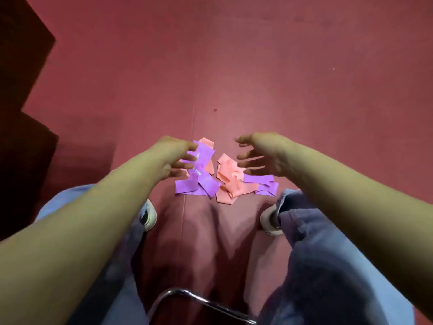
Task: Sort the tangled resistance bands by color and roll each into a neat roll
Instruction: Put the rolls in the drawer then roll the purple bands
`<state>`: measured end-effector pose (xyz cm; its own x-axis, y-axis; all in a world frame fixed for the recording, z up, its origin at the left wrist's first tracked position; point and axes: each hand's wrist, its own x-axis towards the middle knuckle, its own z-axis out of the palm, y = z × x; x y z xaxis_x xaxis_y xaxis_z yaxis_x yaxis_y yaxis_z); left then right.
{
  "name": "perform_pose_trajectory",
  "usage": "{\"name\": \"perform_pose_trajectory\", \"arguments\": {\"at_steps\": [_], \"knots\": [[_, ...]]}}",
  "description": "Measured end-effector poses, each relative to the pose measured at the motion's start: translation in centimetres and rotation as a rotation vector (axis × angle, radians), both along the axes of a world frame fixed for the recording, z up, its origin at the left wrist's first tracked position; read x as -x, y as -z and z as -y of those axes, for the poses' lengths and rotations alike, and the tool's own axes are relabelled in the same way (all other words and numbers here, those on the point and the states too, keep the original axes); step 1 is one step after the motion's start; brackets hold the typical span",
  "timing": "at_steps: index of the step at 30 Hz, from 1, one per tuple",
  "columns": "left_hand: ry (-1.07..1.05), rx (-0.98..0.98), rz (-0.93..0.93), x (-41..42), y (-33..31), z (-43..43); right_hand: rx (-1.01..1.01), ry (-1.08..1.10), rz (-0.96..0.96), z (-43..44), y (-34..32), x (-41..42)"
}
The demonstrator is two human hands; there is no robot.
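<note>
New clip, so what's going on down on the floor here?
A person reaches down with both hands toward a red floor. The left hand and right hand are spread open, gripping nothing, over purple bands and salmon-pink bands that lie tangled together in one heap. No band has been separated by color or rolled yet.
</note>
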<state>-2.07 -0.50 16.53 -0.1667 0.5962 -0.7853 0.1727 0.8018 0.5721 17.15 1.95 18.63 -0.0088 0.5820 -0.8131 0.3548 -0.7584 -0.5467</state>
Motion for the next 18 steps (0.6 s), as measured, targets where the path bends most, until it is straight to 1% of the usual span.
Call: {"name": "perform_pose_trajectory", "arguments": {"at_steps": [4, 5, 7, 8, 10, 12, 14, 16, 18], "knots": [[-0.025, 0.086, -0.049, 0.8, 8.3, -3.6, 0.087, -0.053, 0.047, -4.1, 6.7, 0.7], [-0.031, 0.107, -0.049, 0.9, 11.3, -4.8, 0.102, -0.069, 0.060, -5.5, 9.2, 1.0], [-0.016, 0.137, -0.047, 1.1, 15.1, -5.4, 0.123, -0.086, 0.065, -6.7, 12.3, 1.5], [-0.009, 0.157, -0.033, 1.2, 17.8, -5.6, 0.154, -0.090, 0.059, -7.2, 15.0, 2.0], [0.005, 0.190, -0.020, 1.2, 20.8, -5.5, 0.201, -0.095, 0.050, -7.5, 18.0, 2.8], [0.021, 0.183, -0.075, 1.4, 24.4, -5.5, 0.241, -0.098, 0.034, -7.7, 21.7, 3.9], [0.078, 0.114, -0.180, 1.7, 26.3, -5.2, 0.261, -0.103, 0.026, -7.7, 23.8, 4.5], [0.131, 0.060, -0.221, 1.8, 27.9, -4.6, 0.288, -0.098, 0.009, -7.5, 26.0, 5.2], [0.230, 0.062, -0.249, 2.0, 29.3, -4.0, 0.316, -0.083, 0.021, -7.2, 27.7, 5.6]]}}
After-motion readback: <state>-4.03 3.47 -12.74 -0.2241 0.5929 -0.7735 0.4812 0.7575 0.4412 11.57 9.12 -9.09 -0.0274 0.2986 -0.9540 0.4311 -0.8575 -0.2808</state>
